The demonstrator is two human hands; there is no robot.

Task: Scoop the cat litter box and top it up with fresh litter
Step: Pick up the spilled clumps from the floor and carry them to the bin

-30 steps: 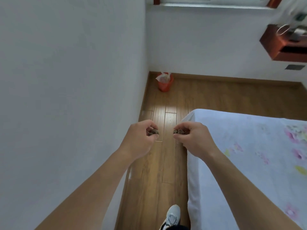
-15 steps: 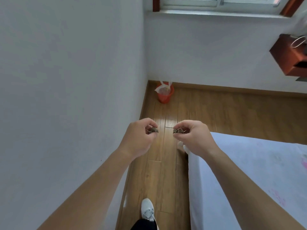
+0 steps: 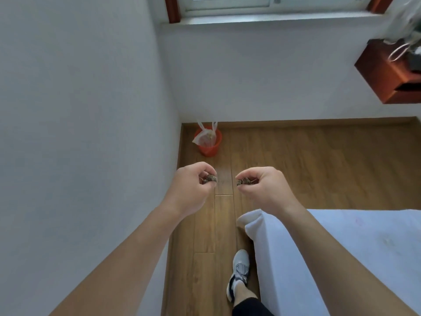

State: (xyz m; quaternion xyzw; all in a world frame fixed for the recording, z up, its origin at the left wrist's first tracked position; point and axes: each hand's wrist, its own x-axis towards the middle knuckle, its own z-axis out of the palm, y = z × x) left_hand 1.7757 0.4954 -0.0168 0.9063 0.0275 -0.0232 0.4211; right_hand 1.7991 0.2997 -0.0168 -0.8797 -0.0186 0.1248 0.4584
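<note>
The left hand [image 3: 191, 185] is pinched on a litter clump [image 3: 210, 178], the right hand [image 3: 264, 187] on another [image 3: 244, 180] — both carried nearer the lined orange bin [image 3: 208, 142] in the floor's far corner than a second ago — disposal seems next.

Both bare forearms stretched forward toward frame centre; left hand [image 3: 190, 187] and right hand [image 3: 262, 187] level, slightly apart, fingers curled, each pinching a small brown-grey clump.
</note>
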